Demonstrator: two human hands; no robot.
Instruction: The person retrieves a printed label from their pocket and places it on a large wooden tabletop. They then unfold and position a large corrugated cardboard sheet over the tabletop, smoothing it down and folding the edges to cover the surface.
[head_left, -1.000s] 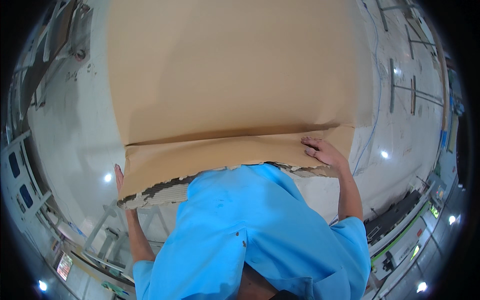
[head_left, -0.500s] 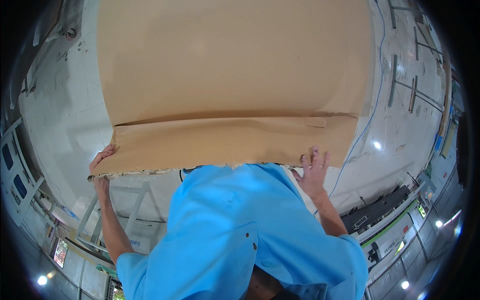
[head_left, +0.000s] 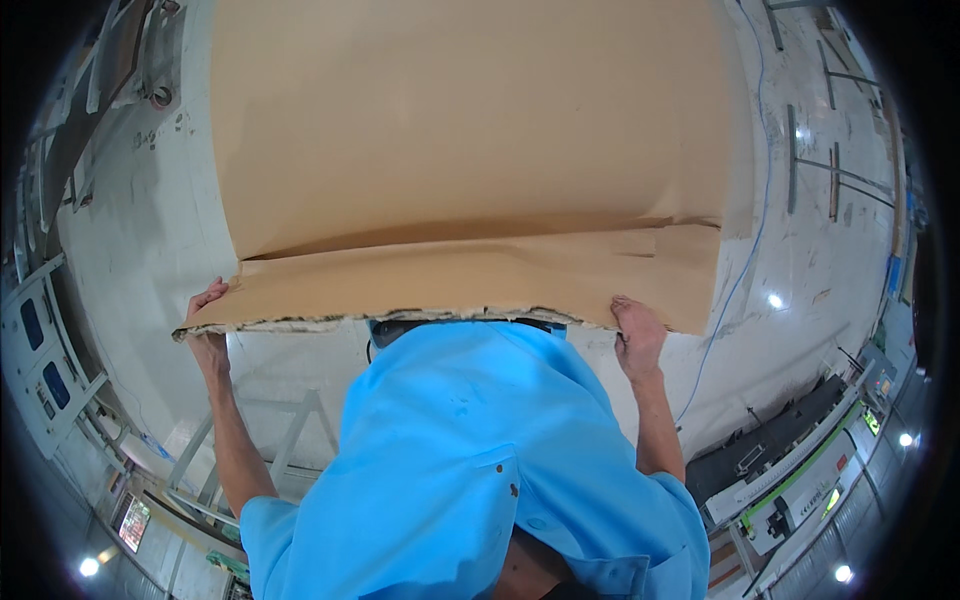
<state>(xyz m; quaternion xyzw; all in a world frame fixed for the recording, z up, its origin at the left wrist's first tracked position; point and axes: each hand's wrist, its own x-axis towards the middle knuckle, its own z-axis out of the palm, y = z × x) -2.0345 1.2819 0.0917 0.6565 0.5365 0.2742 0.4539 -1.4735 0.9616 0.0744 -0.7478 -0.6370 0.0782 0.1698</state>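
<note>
A large sheet of brown cardboard [head_left: 470, 120] stretches away in front of me. Its near strip [head_left: 450, 275] is bent along a crosswise crease, and the ragged, torn near edge lies close to my body. At the left corner my left hand [head_left: 209, 310] is closed on that edge, with fingers over the top and the rest below it. My right hand [head_left: 640, 335] grips the near edge towards the right, fingers curled over it; the thumb is partly hidden.
A thin blue cable [head_left: 745, 265] runs along the floor right of the sheet. Metal frames stand at the far right [head_left: 835, 175] and near left [head_left: 260, 420]. A wheeled rack [head_left: 125, 60] is at the far left, and a long machine [head_left: 800, 480] at the near right.
My right hand has gone from lying spread on the cardboard to curling round its edge. The left corner has shifted slightly, and more of the ragged edge shows.
</note>
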